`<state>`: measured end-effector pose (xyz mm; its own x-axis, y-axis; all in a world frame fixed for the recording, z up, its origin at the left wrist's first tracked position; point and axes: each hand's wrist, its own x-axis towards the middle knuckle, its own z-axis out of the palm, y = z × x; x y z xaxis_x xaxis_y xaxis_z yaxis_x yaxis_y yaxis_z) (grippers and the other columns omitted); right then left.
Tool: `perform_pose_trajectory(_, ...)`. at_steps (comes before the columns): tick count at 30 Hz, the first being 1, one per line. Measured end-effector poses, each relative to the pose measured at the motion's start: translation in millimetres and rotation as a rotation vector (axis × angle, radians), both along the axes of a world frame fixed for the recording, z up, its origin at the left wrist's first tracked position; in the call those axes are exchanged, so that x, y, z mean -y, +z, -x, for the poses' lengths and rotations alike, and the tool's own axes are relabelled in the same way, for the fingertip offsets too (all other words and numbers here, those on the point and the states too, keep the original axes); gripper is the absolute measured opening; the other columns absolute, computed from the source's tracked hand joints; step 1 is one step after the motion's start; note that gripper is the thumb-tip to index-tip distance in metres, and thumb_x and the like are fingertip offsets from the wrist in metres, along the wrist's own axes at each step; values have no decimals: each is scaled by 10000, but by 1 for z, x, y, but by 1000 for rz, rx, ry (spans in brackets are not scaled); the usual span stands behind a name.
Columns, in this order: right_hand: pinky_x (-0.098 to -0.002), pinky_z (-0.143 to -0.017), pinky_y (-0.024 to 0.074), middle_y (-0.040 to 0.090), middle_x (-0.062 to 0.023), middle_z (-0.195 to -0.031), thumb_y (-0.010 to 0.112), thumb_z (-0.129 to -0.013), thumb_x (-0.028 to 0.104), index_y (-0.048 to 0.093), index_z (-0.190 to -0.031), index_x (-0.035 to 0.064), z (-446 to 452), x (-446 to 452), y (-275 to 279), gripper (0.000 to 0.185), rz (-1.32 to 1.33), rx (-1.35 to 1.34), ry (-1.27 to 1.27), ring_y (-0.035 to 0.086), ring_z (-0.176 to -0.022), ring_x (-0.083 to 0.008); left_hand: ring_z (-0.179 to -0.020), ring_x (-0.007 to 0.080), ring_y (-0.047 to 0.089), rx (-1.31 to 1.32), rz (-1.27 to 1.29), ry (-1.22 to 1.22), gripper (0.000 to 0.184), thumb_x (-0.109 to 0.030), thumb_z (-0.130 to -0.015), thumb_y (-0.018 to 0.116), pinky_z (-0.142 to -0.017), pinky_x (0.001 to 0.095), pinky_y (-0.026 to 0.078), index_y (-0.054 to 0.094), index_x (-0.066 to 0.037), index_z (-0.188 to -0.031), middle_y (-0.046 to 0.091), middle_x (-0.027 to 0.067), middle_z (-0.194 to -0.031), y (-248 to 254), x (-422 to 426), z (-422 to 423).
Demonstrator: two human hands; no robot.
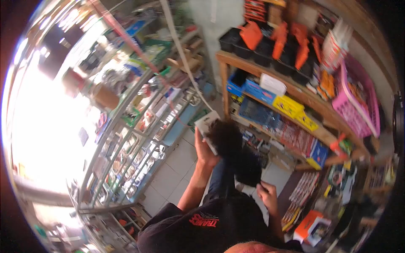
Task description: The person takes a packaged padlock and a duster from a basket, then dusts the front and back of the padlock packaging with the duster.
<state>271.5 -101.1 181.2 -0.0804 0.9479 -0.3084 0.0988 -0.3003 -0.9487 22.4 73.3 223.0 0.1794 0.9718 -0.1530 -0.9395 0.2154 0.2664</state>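
My left hand (204, 149) is raised in front of me, wrapped round a flat white box (205, 121) that looks like a power strip. A white cord (185, 63) runs from its top up toward the ceiling. Dark, fluffy feathers of a black duster (225, 137) lie against the box's right side and cover part of it. Lower right, my right hand (266, 195) is closed at the duster's lower end; the handle itself is mostly hidden. Motion blur softens the duster's outline.
Wire-fronted shelves (139, 139) full of small goods stand on the left. On the right, a wooden rack (223, 76) bears black bins (234, 42), orange items and a pink basket (356, 101). Boxes, including an orange one (311, 227), lie low at right. Tiled floor (168, 168) shows between.
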Motion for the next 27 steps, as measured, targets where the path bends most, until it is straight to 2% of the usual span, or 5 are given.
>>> perform_pose_trajectory(4,-263,-540,362,496,15,-623,599,-983,172,649,-890,-21,-16,15,-10,220,48,-23,114,445,-579,-68,-1242,366,519,32,-170,-121,801,-661,-941,398,-1057,539,406,391,-41,-1449,496,178,-1416,-12,5,0)
perform_pose_trajectory(9,-280,-543,396,556,-8,-641,642,-965,189,694,-1047,-27,-20,28,-30,237,62,-91,64,472,-578,-71,-1238,353,517,-132,1,-30,734,-640,-963,358,-1068,546,382,420,-81,-1435,532,156,-1372,-12,4,-7)
perform_pose_trajectory(20,-286,-615,480,670,-53,-734,652,-961,242,684,-1168,2,-7,25,-49,318,35,-9,135,569,-634,-87,-1264,292,508,-244,-243,-105,564,-522,-1000,365,-1100,485,373,530,-128,-1368,535,78,-1391,-36,25,-26)
perform_pose_trajectory(24,-293,-616,480,646,-38,-699,643,-968,267,677,-1180,2,2,19,-40,342,30,-83,-61,568,-634,-84,-1264,286,500,-350,77,-129,642,-600,-972,367,-1091,478,373,466,-150,-1418,535,98,-1380,-9,26,-23)
perform_pose_trajectory(27,-292,-607,474,654,-47,-707,635,-973,301,679,-1180,5,0,15,-29,364,156,-102,140,565,-628,-83,-1275,265,504,-410,-186,-148,567,-510,-1019,341,-1082,455,395,487,-111,-1395,527,101,-1391,-25,16,-17)
